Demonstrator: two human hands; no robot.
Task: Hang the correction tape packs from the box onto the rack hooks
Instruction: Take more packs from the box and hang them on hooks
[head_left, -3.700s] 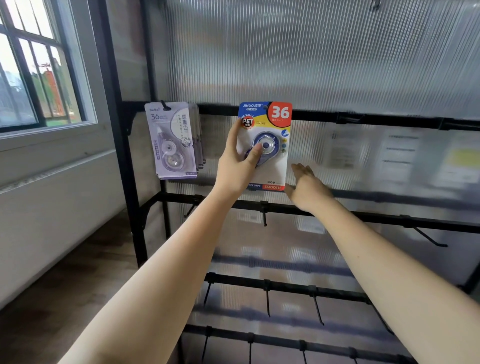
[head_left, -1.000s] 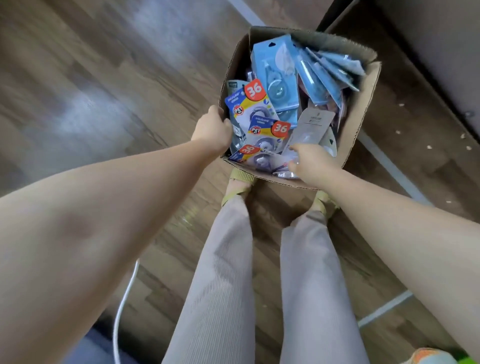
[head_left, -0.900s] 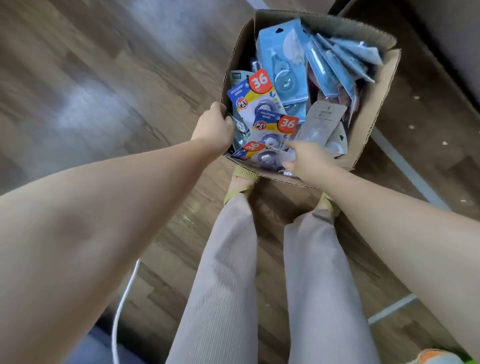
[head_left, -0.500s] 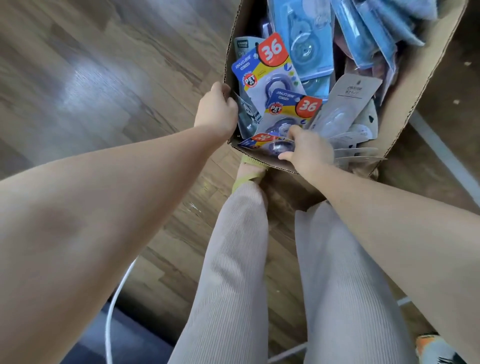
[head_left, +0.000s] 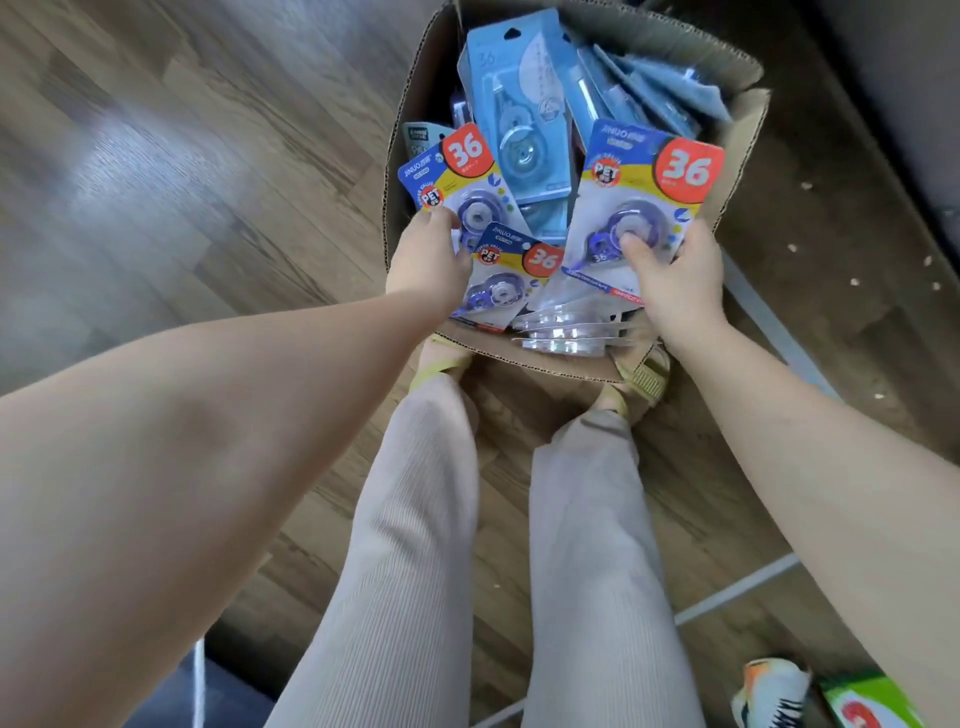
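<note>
On the wood floor (head_left: 182, 156) stands the cardboard box (head_left: 737, 171). The right hand (head_left: 675, 280) pinches 1 raised pack (head_left: 644, 192), probably for hanging; the left hand (head_left: 428, 260), fingers curled, grips another pack (head_left: 457, 182) inside.

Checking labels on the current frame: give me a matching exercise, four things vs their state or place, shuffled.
Column 1:
1. right hand
2. left hand
3. light blue pack
4. box

Column 2:
A. stands on the wood floor, in front of the feet
B. grips a "36" pack raised over the box
C. lies at the far end inside the box
D. fingers on a "36" pack lying in the box

Pairs: 1-B, 2-D, 3-C, 4-A
</note>
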